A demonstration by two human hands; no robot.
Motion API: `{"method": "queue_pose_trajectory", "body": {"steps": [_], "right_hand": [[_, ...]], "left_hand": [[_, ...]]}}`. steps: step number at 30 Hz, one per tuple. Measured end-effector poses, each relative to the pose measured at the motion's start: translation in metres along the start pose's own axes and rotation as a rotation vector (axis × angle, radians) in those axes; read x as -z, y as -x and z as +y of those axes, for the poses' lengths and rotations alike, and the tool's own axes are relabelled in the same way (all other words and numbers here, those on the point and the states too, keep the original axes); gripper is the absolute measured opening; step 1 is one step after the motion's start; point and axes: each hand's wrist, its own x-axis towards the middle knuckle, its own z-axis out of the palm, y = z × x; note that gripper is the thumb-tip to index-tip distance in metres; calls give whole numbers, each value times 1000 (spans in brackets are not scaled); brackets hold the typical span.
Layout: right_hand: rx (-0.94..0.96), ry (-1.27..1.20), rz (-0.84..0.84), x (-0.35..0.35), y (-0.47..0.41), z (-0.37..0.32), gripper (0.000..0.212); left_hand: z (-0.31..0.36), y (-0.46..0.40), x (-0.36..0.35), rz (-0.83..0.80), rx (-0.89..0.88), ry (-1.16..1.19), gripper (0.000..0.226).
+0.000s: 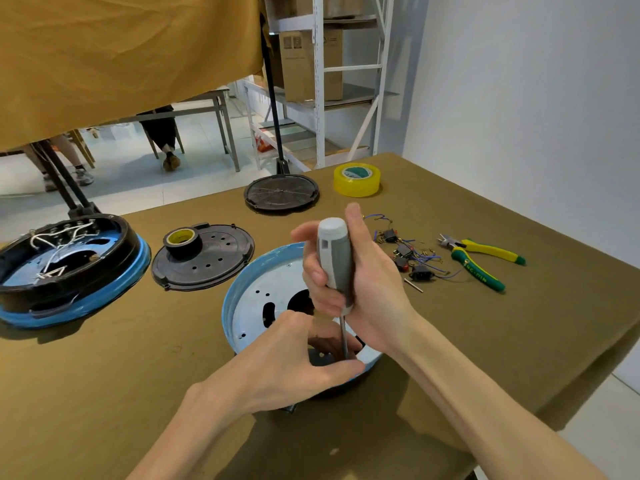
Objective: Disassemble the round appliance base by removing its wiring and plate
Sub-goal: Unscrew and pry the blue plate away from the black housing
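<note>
Left hand (294, 355): nearest the viewer, it grips the near rim of the round base, thumb outside the rim and fingers (332, 341) curled inside it, steadying it.
Round base (242, 299): blue-rimmed, open side up on the tabletop (121, 375), under both hands.
Plate (270, 292): the pale metal disc is not yet out, seated inside the base just beyond the left fingers.
Screwdriver (335, 261): upright; its shaft runs down between the two hands, the tip close beside the left fingers. What it sits on is hidden.
Right hand (360, 282): closed fully round the grey handle, fingers wrapped at the front.
Step in hand: apparently working a screw that holds the plate.
Loose wiring (408, 254): blue leads with small switches and a socket lie right of the right-hand fingers, so the wiring looks already removed.
Pliers (481, 258): farther right, untouched.
Black cover (204, 258): left of the fingers, a tape roll (182, 239) on it.
Second base (65, 271): far left, wires visible inside it.
Yellow tape (357, 179): beyond the fingers, near the far edge.
Left to do: free and lift out the plate.
</note>
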Motion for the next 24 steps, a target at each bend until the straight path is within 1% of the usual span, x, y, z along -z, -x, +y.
{"method": "queue_pose_trajectory", "body": {"steps": [1, 2, 3, 5, 7, 9, 10, 12, 15, 17, 20, 22, 24], "right_hand": [[21, 42, 7, 0, -1, 1, 77], [50, 95, 3, 1, -2, 2, 80], [83, 125, -10, 3, -1, 4, 76], [106, 67, -39, 6, 0, 7, 58], [50, 15, -72, 7, 0, 8, 53], [-25, 12, -106, 7, 1, 9, 60], [-32, 15, -110, 6, 2, 8, 62], [40, 41, -78, 5, 3, 5, 56], [179, 129, 62, 6, 3, 0, 38], [155, 118, 98, 7, 2, -3, 41], [14, 6, -11, 10, 3, -6, 54], [7, -6, -41, 12, 4, -8, 59], [80, 31, -15, 11, 5, -9, 58]], "left_hand": [[0, 0, 0, -3, -3, -8, 23], [0, 0, 0, -4, -12, -16, 20], [0, 0, 0, 0, -26, -19, 18], [0, 1, 0, 27, -55, -8, 15], [-1, 1, 0, 56, -78, 19, 14], [-2, 0, 1, 43, -76, 60, 14], [-3, -1, 1, 31, -61, 81, 14], [-4, -2, 0, 51, -28, 84, 12], [-5, -4, -5, 123, -21, 49, 8], [-6, -4, -6, 99, -21, 43, 9], [-7, -2, -2, -26, -1, 110, 19], [-7, -2, -1, -10, 5, 144, 17], [-6, -3, -3, 59, 19, 146, 11]]}}
